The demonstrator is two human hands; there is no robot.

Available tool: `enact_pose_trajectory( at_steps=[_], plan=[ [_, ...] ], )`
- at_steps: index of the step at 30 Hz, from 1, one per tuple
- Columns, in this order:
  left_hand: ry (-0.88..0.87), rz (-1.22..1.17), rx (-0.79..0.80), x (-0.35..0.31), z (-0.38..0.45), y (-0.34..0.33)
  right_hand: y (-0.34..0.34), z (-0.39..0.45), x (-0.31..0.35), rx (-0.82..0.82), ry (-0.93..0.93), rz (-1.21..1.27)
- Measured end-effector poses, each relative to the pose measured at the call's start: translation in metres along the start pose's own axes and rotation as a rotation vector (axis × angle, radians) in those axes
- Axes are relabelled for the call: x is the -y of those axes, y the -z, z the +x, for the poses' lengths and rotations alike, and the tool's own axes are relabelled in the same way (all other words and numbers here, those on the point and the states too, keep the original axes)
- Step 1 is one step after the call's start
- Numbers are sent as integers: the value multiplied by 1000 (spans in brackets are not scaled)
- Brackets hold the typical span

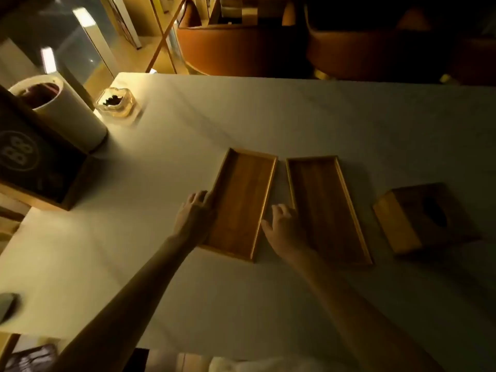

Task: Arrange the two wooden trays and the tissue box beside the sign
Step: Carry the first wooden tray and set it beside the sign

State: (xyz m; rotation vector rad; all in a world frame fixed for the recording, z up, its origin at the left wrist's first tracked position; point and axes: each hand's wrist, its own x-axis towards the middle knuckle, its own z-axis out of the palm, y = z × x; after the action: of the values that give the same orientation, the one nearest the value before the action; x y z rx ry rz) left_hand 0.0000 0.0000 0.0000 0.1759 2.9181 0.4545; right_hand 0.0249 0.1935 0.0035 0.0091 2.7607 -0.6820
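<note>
Two shallow wooden trays lie side by side in the middle of the white table [295, 108]. The left tray [241, 202] is angled slightly; my left hand [194, 213] rests against its left long edge. My right hand [281, 224] sits in the gap between the trays, fingers spread, touching the left edge of the right tray [327, 208]. Whether either hand grips its tray I cannot tell. A wooden tissue box [418, 218] stands to the right of both trays, untouched. The dark sign [35, 162] in a wooden base stands at the table's left edge.
A white cylindrical container [64, 108] stands behind the sign, and a glass ashtray [116, 103] sits near the far left corner. Orange-brown chairs [241, 47] line the table's far side. A grey object [8, 307] lies at the near left edge.
</note>
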Motion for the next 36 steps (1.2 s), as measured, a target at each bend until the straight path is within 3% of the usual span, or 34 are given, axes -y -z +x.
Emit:
enact_pose_trajectory(
  at_steps=[5,12,20,28,32,36],
  plan=[
    [186,-35,50,20,-17,-28,-32,-10,-3,104,-101,84],
    [194,-153,10,24,-12,-35,-43,-6,-2,87,-84,30],
    [288,-306,263,22,-6,-16,-32,-2,3,119,-135,224],
    [397,-958,308,15,-12,15,4,4,1,174,-244,618],
    [335,-1089,351,25,-17,18,20,8,-4,191,-412,886],
    [257,-1126,349,30,-18,30,27,6,5,245,-435,948]
  ],
)
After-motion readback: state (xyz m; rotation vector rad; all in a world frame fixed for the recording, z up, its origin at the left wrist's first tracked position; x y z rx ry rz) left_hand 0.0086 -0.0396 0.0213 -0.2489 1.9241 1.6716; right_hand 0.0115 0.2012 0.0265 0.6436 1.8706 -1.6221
